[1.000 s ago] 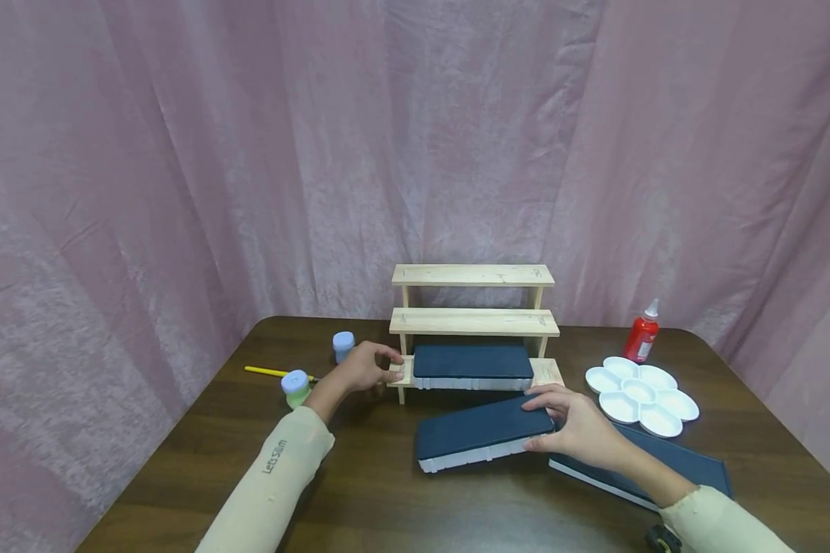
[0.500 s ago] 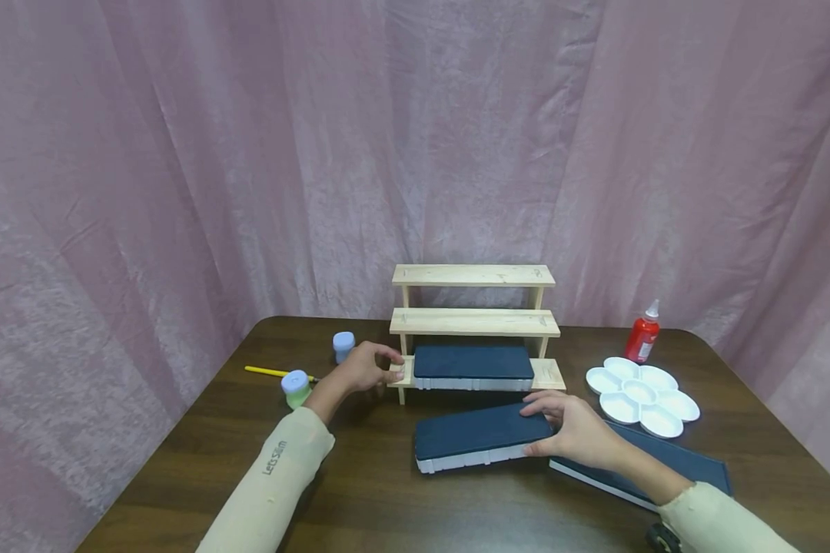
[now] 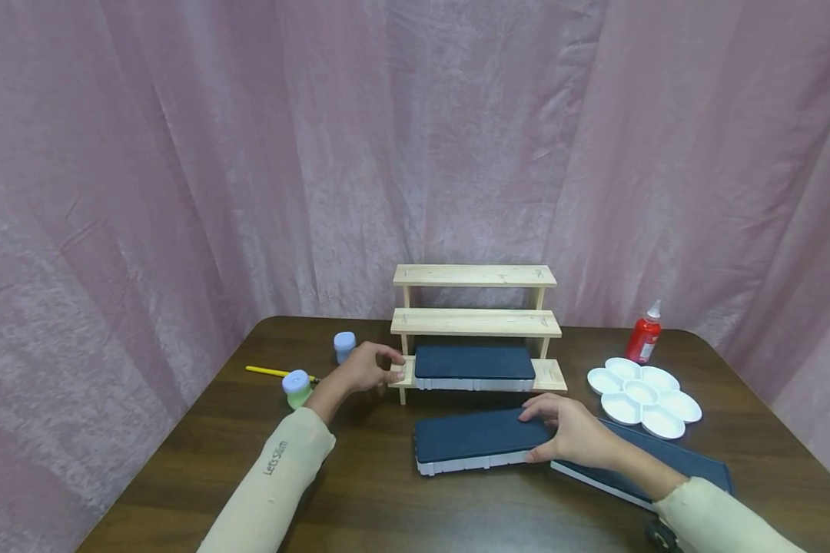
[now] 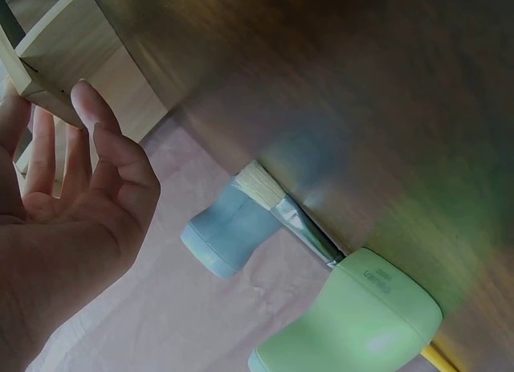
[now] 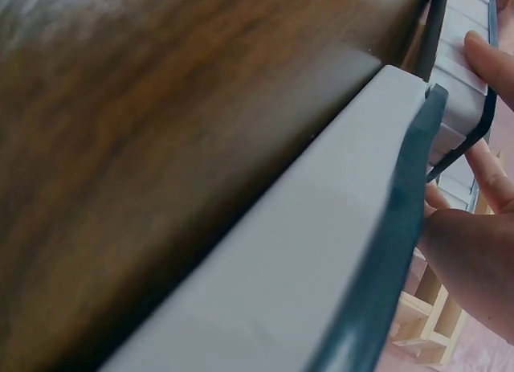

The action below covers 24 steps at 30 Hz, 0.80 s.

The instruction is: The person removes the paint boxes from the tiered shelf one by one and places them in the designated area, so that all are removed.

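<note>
My left hand [image 3: 363,369] grips the left end of the lowest shelf on a stepped wooden rack [image 3: 475,322]; in the left wrist view its fingers curl round the board's corner [image 4: 50,95]. A flat box with a dark blue lid [image 3: 473,362] lies on that shelf. In front of the rack, a similar box [image 3: 477,436] lies about level on the table. My right hand [image 3: 574,434] holds its right end, thumb at the white front side and fingers over the lid. Under my right forearm is a third dark blue and white box [image 3: 685,458], large in the right wrist view.
Left of the rack stand a blue jar [image 3: 344,348] and a green jar [image 3: 297,390], with a yellow-handled paintbrush [image 3: 266,371] lying between them. At right are a white flower-shaped palette [image 3: 640,392] and a red squeeze bottle [image 3: 642,340]. A pink curtain [image 3: 456,153] hangs behind the table.
The right end of the box in my right hand has come down, so the box has levelled onto the table. My left hand has stayed at the shelf.
</note>
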Each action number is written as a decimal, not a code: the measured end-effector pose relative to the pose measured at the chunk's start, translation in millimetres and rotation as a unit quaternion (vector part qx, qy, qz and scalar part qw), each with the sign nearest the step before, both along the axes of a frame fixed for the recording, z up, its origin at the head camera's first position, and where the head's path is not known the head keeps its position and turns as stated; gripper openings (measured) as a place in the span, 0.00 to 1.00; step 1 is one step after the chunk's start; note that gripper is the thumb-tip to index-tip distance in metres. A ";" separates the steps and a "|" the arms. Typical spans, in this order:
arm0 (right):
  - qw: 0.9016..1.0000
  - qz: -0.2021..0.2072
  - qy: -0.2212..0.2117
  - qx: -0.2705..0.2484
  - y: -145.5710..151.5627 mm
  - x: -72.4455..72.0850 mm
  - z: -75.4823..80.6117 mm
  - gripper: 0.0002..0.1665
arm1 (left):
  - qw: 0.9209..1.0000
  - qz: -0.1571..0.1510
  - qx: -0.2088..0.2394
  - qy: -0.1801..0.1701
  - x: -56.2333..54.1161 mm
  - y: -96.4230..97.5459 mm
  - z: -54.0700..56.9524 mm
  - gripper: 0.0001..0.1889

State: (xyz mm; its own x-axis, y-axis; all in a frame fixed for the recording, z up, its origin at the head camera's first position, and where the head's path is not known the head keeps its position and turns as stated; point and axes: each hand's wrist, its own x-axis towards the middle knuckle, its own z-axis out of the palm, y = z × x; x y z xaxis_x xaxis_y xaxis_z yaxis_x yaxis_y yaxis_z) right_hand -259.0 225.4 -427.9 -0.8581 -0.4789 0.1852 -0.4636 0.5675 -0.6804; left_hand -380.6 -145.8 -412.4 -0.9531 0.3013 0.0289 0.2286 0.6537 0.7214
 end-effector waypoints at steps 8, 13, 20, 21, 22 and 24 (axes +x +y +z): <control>1.000 0.010 -0.012 0.005 0.6 -2.0 -1.2 0.28 | 1.000 0.003 -0.003 0.000 -1.0 0.1 -0.9 0.13; 1.000 0.016 -0.002 0.016 0.4 -3.2 -1.9 0.29 | 1.000 0.004 -0.001 -0.004 -0.2 0.1 0.2 0.13; 0.999 0.011 0.016 0.045 -1.1 -4.2 -2.1 0.29 | 1.000 -0.001 0.004 -0.008 0.2 -0.1 0.9 0.14; 0.999 0.009 0.016 0.047 -1.2 -4.1 -1.7 0.29 | 1.000 0.000 0.006 -0.009 0.1 -0.2 0.9 0.14; 0.999 0.009 0.015 0.048 -1.5 -3.9 -1.3 0.29 | 1.000 0.000 0.007 -0.010 0.1 -0.3 0.7 0.14; 0.999 0.008 0.012 0.048 -2.1 -3.5 -0.7 0.29 | 1.000 0.000 0.008 -0.013 -0.1 -0.5 0.1 0.14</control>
